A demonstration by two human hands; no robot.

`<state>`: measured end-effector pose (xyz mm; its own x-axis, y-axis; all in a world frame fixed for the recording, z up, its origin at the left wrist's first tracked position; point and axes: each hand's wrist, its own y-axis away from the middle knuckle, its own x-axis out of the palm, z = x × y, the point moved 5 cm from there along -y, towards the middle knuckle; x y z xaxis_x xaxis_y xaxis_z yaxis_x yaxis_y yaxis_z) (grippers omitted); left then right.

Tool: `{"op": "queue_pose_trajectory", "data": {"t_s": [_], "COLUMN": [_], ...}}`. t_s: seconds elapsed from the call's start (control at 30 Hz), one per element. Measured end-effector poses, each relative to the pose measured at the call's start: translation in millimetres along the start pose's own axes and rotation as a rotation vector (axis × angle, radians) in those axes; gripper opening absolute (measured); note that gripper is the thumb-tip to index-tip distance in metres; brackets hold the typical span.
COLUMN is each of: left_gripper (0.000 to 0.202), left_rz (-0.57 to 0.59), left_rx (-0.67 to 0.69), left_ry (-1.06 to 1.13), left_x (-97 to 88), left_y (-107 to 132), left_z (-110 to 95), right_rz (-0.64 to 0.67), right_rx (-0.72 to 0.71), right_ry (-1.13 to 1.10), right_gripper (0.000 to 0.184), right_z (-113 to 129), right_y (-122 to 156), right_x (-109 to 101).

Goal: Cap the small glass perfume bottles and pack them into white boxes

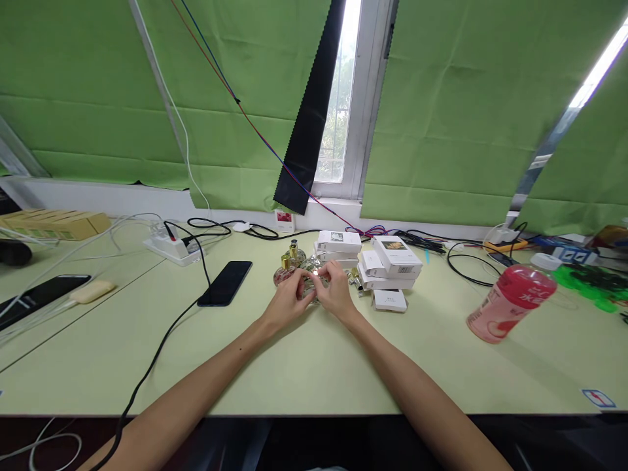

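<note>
- Fingers [330, 271] of left hand [291, 294] and right hand [336, 290] meet; their grasp cannot be told.
- Handling looks unfinished: glass bottles [280, 276] left of the fingers, white boxes [404, 263] right.

Black rectangular smartphone [226, 282] lies flat on pale green worktop [432, 366]; white plastic power strip [173, 249] farther back. Pink plastic drink bottle [511, 302] stands right. Green fabric blinds [490, 111] hang behind.

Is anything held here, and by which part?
That can't be told: left hand and right hand meet at the glass bottles, and any hold is hidden.
</note>
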<state>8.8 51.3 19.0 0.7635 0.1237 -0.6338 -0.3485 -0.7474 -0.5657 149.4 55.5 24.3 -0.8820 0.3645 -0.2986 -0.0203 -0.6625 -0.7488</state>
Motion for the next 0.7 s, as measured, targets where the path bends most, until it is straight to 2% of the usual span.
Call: {"op": "queue_pose_trajectory", "data": {"t_s": [0.43, 0.7], "left_gripper": [0.019, 0.020], "left_rz": [0.016, 0.013], "left_rx": [-0.023, -0.013], "left_ry": [0.010, 0.003], "left_x": [-0.3, 0.4], "left_y": [-0.2, -0.4], "left_z": [1.4, 1.4], "right_rz": [-0.044, -0.066], "right_rx": [0.032, 0.047], "right_ry": [0.032, 0.053], "right_gripper": [0.026, 0.011], "right_z": [-0.7, -2.2], "right_y": [3.0, 7.3], "right_x": [0.5, -1.3]}}
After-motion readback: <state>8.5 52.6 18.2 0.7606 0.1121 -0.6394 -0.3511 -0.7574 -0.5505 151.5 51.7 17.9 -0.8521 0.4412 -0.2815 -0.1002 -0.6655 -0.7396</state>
